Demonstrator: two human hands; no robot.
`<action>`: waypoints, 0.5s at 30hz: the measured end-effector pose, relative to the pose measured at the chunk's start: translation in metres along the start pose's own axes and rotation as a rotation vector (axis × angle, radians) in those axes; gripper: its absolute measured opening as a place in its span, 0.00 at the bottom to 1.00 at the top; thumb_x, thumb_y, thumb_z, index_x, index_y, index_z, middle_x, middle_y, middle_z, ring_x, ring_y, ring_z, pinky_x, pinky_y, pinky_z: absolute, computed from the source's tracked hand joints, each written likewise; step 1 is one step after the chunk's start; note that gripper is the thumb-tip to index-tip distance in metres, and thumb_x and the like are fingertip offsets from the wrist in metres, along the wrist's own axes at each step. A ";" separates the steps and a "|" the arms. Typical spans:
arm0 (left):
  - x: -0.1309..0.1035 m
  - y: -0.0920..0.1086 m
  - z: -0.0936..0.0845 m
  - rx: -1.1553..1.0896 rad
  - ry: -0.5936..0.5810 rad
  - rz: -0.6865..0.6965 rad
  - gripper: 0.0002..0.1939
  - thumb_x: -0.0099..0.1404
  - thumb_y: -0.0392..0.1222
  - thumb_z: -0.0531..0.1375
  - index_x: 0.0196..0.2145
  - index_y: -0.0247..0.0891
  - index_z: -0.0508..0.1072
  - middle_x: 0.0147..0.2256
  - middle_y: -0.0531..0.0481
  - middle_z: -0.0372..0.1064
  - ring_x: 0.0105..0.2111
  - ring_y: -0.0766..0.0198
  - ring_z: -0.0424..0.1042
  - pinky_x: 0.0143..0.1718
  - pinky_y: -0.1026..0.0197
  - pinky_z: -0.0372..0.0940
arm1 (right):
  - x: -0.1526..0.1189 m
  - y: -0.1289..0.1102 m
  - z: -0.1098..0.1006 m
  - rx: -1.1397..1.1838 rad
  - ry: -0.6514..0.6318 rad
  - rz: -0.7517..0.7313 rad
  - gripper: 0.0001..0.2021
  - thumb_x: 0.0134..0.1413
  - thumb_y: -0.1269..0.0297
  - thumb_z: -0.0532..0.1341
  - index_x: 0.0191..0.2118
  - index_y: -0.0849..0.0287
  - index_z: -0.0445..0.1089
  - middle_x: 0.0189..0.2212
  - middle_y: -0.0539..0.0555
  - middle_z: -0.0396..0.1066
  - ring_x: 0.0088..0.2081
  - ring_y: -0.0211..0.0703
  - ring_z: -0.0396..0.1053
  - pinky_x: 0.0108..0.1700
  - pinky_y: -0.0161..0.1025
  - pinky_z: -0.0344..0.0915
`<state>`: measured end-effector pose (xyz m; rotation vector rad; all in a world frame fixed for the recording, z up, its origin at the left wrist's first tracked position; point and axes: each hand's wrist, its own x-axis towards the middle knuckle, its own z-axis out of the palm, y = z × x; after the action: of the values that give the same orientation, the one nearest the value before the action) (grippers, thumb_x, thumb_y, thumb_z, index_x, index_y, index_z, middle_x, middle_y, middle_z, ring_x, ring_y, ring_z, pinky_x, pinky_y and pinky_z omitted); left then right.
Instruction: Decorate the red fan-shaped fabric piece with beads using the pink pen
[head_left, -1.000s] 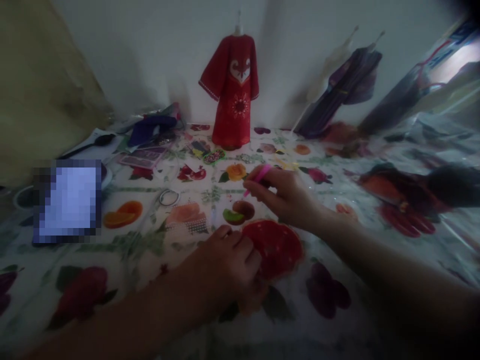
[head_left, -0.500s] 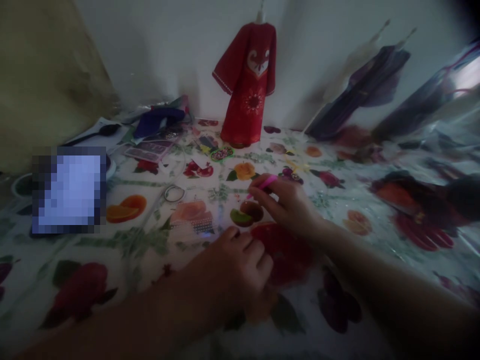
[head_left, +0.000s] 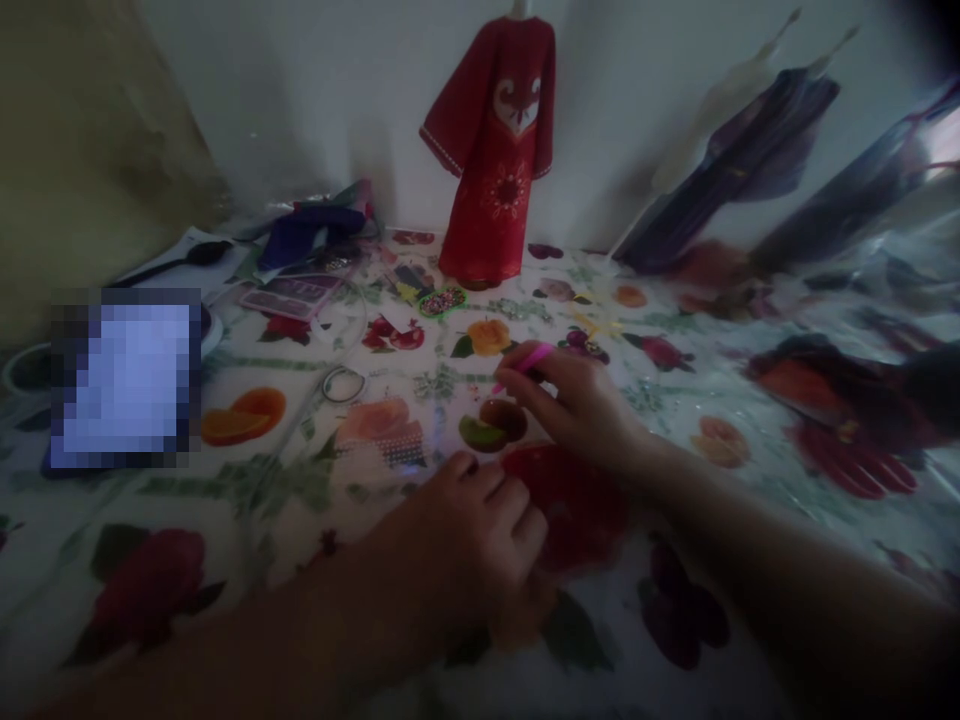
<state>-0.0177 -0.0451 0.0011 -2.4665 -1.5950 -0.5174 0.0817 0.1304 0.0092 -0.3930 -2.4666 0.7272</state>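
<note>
A pale wall rises behind a worktop spread with a white cloth printed with fruit, flowers and green bands. Against the wall, near the middle, stands a small red gown with wide sleeves, a pale chest motif and a sunburst lower down. To its right a dark purple garment leans at a slant. A screen, blurred into blocks, lies at the left side of the worktop. The left hand rests low at the centre, beside a large red printed fruit; its grip is curled in, and the light is too dim to tell whether anything sits under the fingers. The right hand is just beyond it, thumb and forefinger pinched together. Blue-purple cloth is heaped at the back left, with a black spoon beside it and a pink-edged flat case in front. Nearer the left hand lies a sheet of dots, with a thin ring behind it. A green-rimmed tray of tiny beads sits before the gown. Smallest, a pink stick is held in the right grip, its tip angled down toward the cloth above the printed kiwi
</note>
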 end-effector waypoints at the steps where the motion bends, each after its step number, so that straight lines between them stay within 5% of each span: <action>1: 0.000 0.000 0.000 -0.003 -0.002 -0.001 0.08 0.69 0.37 0.54 0.31 0.37 0.68 0.30 0.47 0.70 0.30 0.57 0.69 0.34 0.53 0.65 | 0.000 0.000 0.000 0.001 -0.002 -0.001 0.12 0.67 0.61 0.59 0.32 0.59 0.68 0.33 0.53 0.76 0.33 0.39 0.74 0.32 0.35 0.66; 15: 0.001 0.000 -0.002 -0.046 -0.011 -0.009 0.10 0.70 0.37 0.52 0.31 0.36 0.69 0.31 0.46 0.71 0.30 0.55 0.70 0.33 0.51 0.65 | -0.001 0.003 -0.001 -0.025 -0.017 -0.020 0.11 0.68 0.62 0.59 0.33 0.59 0.68 0.35 0.54 0.76 0.33 0.39 0.73 0.34 0.36 0.66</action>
<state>-0.0177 -0.0445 0.0032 -2.5008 -1.6162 -0.5488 0.0833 0.1324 0.0079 -0.3720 -2.4943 0.6955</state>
